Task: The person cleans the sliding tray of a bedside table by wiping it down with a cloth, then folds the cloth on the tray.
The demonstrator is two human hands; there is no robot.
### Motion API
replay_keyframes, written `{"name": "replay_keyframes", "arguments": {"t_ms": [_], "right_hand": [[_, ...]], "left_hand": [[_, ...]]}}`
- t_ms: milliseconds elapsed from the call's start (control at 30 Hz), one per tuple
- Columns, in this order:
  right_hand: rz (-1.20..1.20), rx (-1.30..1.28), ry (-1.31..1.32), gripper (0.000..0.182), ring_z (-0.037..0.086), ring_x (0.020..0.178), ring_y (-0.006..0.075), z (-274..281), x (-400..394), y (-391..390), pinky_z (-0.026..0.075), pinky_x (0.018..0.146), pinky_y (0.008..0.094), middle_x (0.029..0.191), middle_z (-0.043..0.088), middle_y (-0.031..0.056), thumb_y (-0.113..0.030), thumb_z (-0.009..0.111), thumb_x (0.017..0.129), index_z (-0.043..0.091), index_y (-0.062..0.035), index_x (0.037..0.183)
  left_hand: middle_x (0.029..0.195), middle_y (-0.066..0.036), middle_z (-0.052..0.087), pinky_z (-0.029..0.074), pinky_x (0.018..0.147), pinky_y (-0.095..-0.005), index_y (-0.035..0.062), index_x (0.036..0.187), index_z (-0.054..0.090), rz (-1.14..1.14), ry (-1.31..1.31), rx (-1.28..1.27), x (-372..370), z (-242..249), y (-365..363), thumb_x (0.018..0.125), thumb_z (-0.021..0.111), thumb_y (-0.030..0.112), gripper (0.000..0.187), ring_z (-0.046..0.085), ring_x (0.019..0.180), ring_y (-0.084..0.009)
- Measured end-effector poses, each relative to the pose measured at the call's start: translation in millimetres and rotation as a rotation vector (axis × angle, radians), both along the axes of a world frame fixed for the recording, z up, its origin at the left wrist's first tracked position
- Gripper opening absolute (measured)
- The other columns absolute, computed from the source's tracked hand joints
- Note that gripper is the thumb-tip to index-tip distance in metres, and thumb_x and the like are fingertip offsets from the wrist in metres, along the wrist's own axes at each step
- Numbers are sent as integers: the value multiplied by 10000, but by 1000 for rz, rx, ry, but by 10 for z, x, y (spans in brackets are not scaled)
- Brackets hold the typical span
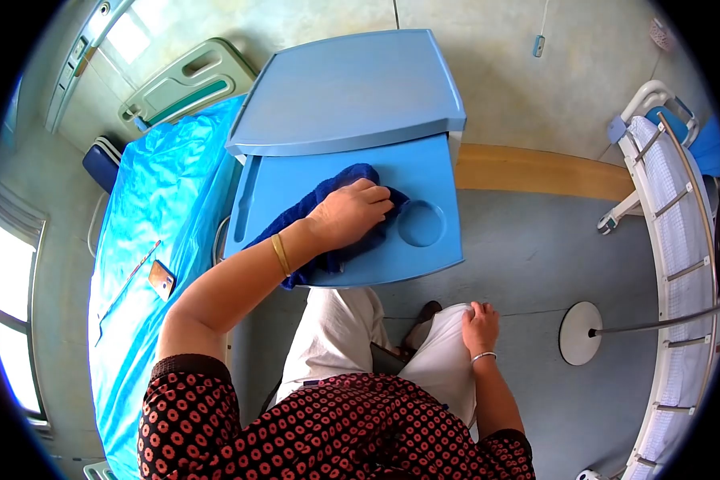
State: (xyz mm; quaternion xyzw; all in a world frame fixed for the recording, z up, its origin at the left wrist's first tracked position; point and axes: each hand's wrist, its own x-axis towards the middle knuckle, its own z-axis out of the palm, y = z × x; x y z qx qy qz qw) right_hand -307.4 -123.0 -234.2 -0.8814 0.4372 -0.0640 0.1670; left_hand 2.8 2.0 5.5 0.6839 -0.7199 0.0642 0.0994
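Observation:
My left hand (354,214), with a gold bracelet at the wrist, is closed on a dark blue cloth (350,176). The cloth lies bunched on a light blue pull-out tray (424,172) of a bedside cabinet (352,88), and one end trails towards the tray's front left edge. Just right of the fingers is the tray's round recess (422,223). Resting on the right knee of the white trousers (444,340), my right hand (480,326) holds nothing, and its fingers lie over the cloth of the leg.
On the left stands a bed covered in shiny blue plastic (164,168), with a phone (162,280) and a thin stick (128,286) on it. A railed bed (668,216) stands at the right. A round white base with a pole (580,334) is on the grey floor.

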Motion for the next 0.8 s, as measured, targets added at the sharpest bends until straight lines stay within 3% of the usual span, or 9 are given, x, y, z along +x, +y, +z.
{"name": "replay_keyframes", "arguments": {"t_ms": [167,333,633,800], "right_hand": [[2,4,20,321,517,977,331,20,56,-2,465,830,418,1047,572,113,-284,476,825,622,-114,1056],[-14,-9,84,321,513,988,330,31,46,-8,468,827,421,1062,569,107,-294,475,827,622,-125,1057],[-9,-51,-50,313,506,995,329,24,-18,50,472,810,432,1060,564,104,-299,490,823,616,-130,1055],[-13,-27,72,302,511,998,323,81,74,32,472,810,427,1062,566,109,-293,490,823,620,-122,1035]], "left_hand": [[1087,-92,568,456,889,-330,34,1029,614,-69,-92,-74,37,-74,-314,802,589,113,242,524,1002,-269],[1074,-94,570,446,897,-348,44,1051,607,120,-53,-34,-6,-97,-817,826,561,132,245,521,1017,-284],[1015,-83,567,449,867,-336,45,992,631,19,-6,31,24,-28,-103,806,563,85,202,515,952,-270],[1019,-82,561,464,846,-331,29,1008,621,-43,-23,-90,0,-87,-332,759,579,67,256,516,951,-267]]}}
